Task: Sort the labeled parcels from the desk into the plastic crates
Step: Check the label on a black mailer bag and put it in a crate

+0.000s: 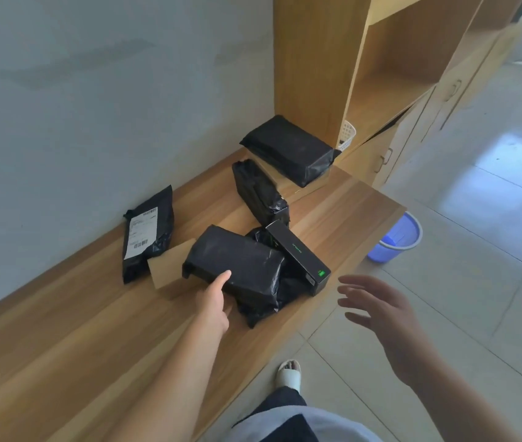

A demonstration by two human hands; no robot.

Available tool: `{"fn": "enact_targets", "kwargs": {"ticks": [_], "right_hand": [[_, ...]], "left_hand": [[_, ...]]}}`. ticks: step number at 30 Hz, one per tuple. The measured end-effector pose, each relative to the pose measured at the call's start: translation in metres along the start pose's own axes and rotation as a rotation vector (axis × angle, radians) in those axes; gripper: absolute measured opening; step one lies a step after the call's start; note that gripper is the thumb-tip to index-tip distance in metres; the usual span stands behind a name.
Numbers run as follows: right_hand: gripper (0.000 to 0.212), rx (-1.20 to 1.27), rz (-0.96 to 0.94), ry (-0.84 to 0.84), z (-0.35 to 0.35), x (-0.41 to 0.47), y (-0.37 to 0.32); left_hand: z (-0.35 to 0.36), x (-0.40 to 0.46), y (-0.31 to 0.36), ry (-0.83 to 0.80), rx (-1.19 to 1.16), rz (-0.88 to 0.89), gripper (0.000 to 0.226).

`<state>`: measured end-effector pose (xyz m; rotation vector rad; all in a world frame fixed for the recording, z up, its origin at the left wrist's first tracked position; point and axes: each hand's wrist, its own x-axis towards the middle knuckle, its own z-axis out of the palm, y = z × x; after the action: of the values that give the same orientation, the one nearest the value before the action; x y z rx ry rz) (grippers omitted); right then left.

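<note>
1. The left grip point(213, 301) holds the near edge of a black-wrapped parcel point(237, 266) on the wooden bench point(62, 346); its thumb lies on the top face and the other fingers are hidden under the near side.
2. The right grip point(377, 317) hangs in the air to the right of the left grip, off the bench edge and over the tiled floor point(444, 298), fingers spread wide and holding nothing.
3. The held parcel lies on a brown cardboard piece point(167, 269) and on crumpled black wrap point(269, 304) just right of the left grip.
4. A long black box with a green mark point(298, 253) lies touching the held parcel's right side, between the two grips and a little beyond them.
5. Beyond the left grip and to its left, a black parcel with a white label point(146, 234) leans at the wall.
6. Farther beyond, a narrow black parcel point(258, 193) stands on edge, and a broad black parcel point(288, 149) lies near the wooden shelf unit point(310, 59).
7. A blue bin point(396, 237) stands on the floor beyond the right grip.
</note>
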<state>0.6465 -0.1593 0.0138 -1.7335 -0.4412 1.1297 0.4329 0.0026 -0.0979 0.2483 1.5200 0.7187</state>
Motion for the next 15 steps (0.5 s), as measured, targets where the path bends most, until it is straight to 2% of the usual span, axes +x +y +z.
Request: {"fn": "enact_targets", "kwargs": {"ticks": [7, 12, 15], "right_hand": [[0.017, -0.046, -0.002, -0.076, 0.002, 0.062, -0.033], [0.018, -0.109, 0.002, -0.222, 0.008, 0.095, -0.047], [0.017, -0.158, -0.023, -0.32, 0.008, 0.113, -0.056]], "left_hand": [[0.009, 0.026, -0.001, 0.082, -0.083, 0.02, 0.068], [0.02, 0.023, 0.004, 0.091, -0.129, 0.052, 0.05], [0.033, 0.017, 0.007, 0.136, -0.141, 0.075, 0.057]]}}
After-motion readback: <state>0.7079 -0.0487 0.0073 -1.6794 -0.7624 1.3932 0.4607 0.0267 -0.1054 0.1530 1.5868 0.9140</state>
